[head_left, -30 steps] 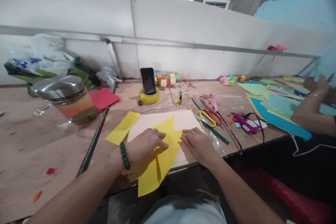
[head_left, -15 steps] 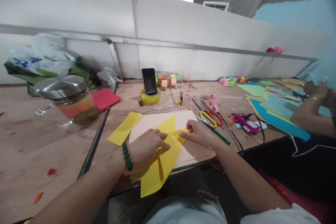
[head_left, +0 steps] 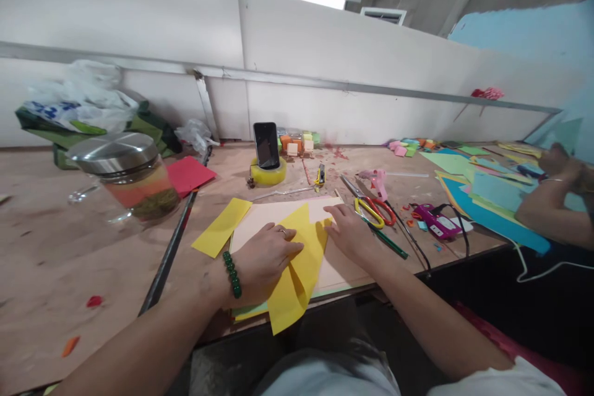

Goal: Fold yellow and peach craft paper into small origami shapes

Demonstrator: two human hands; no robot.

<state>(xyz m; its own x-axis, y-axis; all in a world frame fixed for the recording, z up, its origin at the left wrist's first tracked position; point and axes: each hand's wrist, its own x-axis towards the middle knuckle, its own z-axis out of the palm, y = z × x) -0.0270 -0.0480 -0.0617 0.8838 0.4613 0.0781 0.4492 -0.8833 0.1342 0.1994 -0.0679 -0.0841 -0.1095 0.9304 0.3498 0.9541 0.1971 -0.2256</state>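
A folded sheet of yellow paper [head_left: 314,247] lies across a stack of pale pink paper [head_left: 346,269], its lower end reaching past the table's front edge. My left hand [head_left: 266,253], wearing a green bead bracelet [head_left: 232,274], presses on the yellow paper with thumb and fingers closed on it. At the paper's right edge is my right hand [head_left: 350,232], its thumb and fingers apart and touching the edge. A second yellow strip [head_left: 223,227] rests left of the stack. Right of my right hand lie scissors with red and yellow handles [head_left: 371,210].
A glass jug [head_left: 139,189] stands at left beside red paper [head_left: 191,174]. Behind the stack, a phone [head_left: 266,145] leans on a tape roll [head_left: 268,174]. A pink glue gun [head_left: 378,182], purple power strip [head_left: 436,221] and another person's arm [head_left: 541,201] are at right.
The yellow paper's lower end has swung right and upward. My right hand's fingers have loosened from their pinch and spread along its right edge. My left hand stays on the paper.
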